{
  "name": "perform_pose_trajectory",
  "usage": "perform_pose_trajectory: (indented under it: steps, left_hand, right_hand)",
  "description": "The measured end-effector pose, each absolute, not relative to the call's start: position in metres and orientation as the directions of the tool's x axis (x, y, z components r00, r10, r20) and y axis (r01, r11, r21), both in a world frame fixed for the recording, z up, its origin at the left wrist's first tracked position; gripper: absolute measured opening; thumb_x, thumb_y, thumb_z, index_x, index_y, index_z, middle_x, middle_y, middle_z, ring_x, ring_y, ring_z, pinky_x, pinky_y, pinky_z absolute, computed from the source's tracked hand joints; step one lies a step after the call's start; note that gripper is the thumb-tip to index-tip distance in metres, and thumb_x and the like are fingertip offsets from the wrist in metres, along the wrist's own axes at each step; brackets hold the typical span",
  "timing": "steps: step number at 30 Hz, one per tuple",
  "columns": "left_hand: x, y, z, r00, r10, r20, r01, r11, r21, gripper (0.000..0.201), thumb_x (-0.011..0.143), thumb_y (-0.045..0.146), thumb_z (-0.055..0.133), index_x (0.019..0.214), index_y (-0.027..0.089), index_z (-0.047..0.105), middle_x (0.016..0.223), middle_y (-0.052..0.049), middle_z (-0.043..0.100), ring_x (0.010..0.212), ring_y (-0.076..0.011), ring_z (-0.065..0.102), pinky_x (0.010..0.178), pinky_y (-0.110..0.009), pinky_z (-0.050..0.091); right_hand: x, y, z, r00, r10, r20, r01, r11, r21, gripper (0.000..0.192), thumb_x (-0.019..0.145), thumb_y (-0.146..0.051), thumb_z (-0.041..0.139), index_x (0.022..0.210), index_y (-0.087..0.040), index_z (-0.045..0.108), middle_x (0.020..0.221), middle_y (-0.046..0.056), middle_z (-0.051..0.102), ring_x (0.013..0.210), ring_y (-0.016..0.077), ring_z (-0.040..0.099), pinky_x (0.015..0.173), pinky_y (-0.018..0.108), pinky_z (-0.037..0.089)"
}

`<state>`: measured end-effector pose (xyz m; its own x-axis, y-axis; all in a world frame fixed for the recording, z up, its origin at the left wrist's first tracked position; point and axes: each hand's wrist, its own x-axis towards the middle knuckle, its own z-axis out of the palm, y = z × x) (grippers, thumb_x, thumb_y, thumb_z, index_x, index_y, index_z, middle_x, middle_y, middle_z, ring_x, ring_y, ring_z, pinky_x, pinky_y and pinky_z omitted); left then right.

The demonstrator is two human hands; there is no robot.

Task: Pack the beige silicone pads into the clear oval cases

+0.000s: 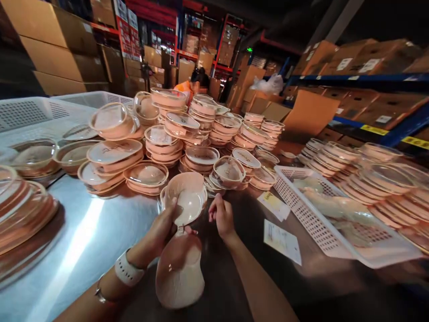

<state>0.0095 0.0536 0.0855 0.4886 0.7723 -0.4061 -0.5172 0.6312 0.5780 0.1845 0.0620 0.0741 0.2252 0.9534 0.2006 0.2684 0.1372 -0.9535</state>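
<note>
A beige stick-on bra [179,279] hangs in front of me, its two cups joined by a narrow middle link. My left hand [165,223] is closed on the upper cup near that link, with the thumb over the cup's glossy inner face. The lower cup dangles below, above the dark table. My right hand [221,217] is just right of the upper cup, apart from it. Its fingers are curled in, and I cannot see whether anything small is between them. Behind the bra, clear-lidded round cases [229,172] with beige contents stand in stacks.
More cases [23,210] pile up at left. A white perforated basket [318,228] holding clear plastic pieces stands at right, with stacked cases beyond. Printed cards [282,241] lie on the metal table [80,232]. Across the stacks is a person in orange [184,87]; boxes fill the shelves.
</note>
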Motion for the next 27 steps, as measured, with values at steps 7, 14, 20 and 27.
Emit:
perform_pose_trajectory:
  steps: [7, 14, 20, 27]
  left_hand:
    - [0.009, 0.048, 0.094, 0.535, 0.712, -0.454, -0.494, 0.700, 0.516, 0.083, 0.081, 0.084, 0.031, 0.101, 0.013, 0.069, 0.058, -0.009, 0.069, 0.052, -0.0238, 0.067, 0.058, -0.037, 0.057]
    - [0.010, 0.046, 0.090, 0.556, 0.710, -0.432, -0.522, 0.703, 0.483, 0.103, 0.069, 0.095, 0.016, 0.109, 0.015, 0.066, 0.057, -0.009, 0.067, 0.044, -0.0212, 0.060, 0.062, -0.041, 0.058]
    - [0.009, 0.046, 0.094, 0.557, 0.727, -0.402, -0.510, 0.681, 0.526, 0.104, 0.070, 0.094, 0.012, 0.115, 0.015, 0.063, 0.062, -0.009, 0.067, 0.042, -0.0197, 0.057, 0.062, -0.043, 0.057]
    - [0.008, 0.046, 0.101, 0.522, 0.724, -0.451, -0.513, 0.689, 0.513, 0.108, 0.071, 0.093, 0.010, 0.134, 0.016, 0.053, 0.063, -0.007, 0.065, 0.042, -0.0202, 0.056, 0.064, -0.044, 0.058]
  right_hand:
    - [0.184, 0.063, 0.067, -0.011, 0.920, 0.392, 0.898, 0.181, -0.401, 0.017, 0.088, -0.021, 0.056, 0.086, -0.018, 0.072, 0.089, 0.008, 0.075, 0.081, 0.0195, 0.067, 0.071, 0.026, 0.048]
    - [0.194, 0.072, 0.060, 0.040, 0.895, 0.444, 0.962, 0.086, -0.260, 0.030, 0.089, -0.022, 0.054, 0.116, -0.014, 0.065, 0.106, 0.013, 0.073, 0.096, 0.0258, 0.065, 0.087, 0.036, 0.047]
    - [0.268, 0.097, 0.064, 0.530, 0.701, 0.477, 0.838, -0.518, -0.171, 0.052, 0.089, -0.019, 0.050, 0.138, -0.004, 0.046, 0.140, 0.027, 0.051, 0.133, 0.0378, 0.043, 0.106, 0.054, 0.034]
    - [0.307, 0.094, 0.055, 0.742, 0.655, 0.139, 0.669, -0.734, -0.113, 0.043, 0.094, -0.020, 0.043, 0.129, 0.001, 0.056, 0.124, 0.031, 0.061, 0.118, 0.0393, 0.058, 0.093, 0.054, 0.044]
